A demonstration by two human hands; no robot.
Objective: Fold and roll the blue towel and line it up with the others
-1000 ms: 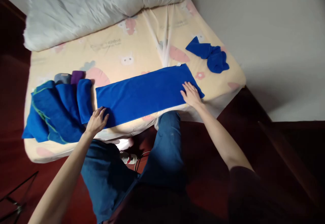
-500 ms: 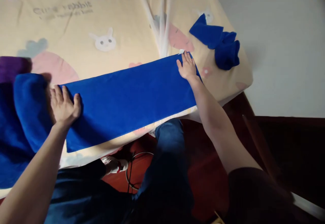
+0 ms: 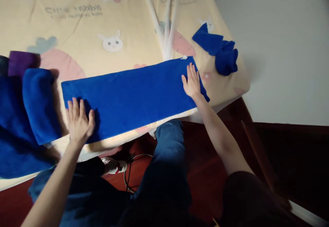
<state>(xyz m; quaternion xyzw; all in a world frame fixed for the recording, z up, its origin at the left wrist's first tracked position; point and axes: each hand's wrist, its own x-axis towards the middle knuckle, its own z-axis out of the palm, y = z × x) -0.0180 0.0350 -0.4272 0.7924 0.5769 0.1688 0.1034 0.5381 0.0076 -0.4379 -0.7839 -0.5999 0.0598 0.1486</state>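
Note:
A blue towel (image 3: 138,96) lies spread out as a long flat strip along the near edge of the bed. At its left end, my left hand (image 3: 79,122) presses down with the fingers outstretched. My right hand (image 3: 192,82) rests flat near the right end, just below a small white tag (image 3: 184,58) on the towel's far edge. Neither hand grips anything. Under my right hand, the towel's right edge slants toward me and looks slightly uneven.
Left of the towel lie folded blue cloths (image 3: 41,107) and a purple cloth (image 3: 24,63). A crumpled blue cloth (image 3: 226,60) sits near the right corner of the rabbit-print bed sheet (image 3: 77,45). A cable (image 3: 125,177) runs over the dark red floor below.
My left hand has slid toward me from the towel's upper left corner. My right hand has moved slightly nearer me, uncovering the tag. The view has shifted a little.

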